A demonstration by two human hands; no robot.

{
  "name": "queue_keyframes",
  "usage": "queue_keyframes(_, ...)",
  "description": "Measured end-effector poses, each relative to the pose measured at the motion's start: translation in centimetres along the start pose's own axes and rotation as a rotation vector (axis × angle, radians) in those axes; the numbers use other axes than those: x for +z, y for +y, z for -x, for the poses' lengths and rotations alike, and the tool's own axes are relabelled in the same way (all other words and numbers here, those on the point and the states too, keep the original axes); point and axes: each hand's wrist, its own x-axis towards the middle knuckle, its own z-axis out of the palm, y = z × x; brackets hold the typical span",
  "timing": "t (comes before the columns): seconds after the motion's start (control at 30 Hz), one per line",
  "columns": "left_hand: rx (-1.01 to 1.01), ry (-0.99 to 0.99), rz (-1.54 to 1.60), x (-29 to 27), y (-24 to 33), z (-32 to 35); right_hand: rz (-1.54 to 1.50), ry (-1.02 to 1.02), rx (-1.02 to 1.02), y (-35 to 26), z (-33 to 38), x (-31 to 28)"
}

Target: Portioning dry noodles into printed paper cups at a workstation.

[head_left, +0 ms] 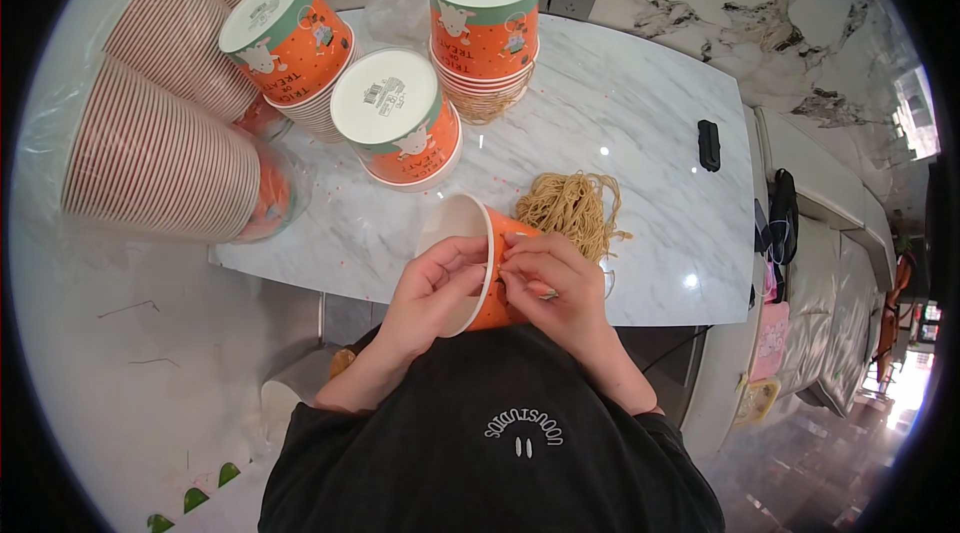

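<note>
- Gripping the rim, the left hand (435, 285) curls into the paper bucket (497, 313), apparently steadying its wall.
- The right hand (562, 281) pinches narrowly outside; I can't tell on what.
- That bucket tips sideways at the table's (665, 283) near edge, probably so both faces are reachable; twine (565, 205) lies handily beyond.
- Clear plastic (85, 113) wraps nested buckets (165, 158) leftward.
</note>
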Motion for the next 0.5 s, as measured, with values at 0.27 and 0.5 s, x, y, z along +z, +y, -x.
queue_keyframes(0.27,-0.024,-0.037,0.042,-0.9,-1.7,0.1,-0.035,-0.043,0.0,-0.3,-0.1,-1.0)
queue_keyframes(0.5,0.015,-0.015,-0.117,-0.5,-1.6,0.0,-0.005,-0.165,0.036,0.1,0.0,-2.1)
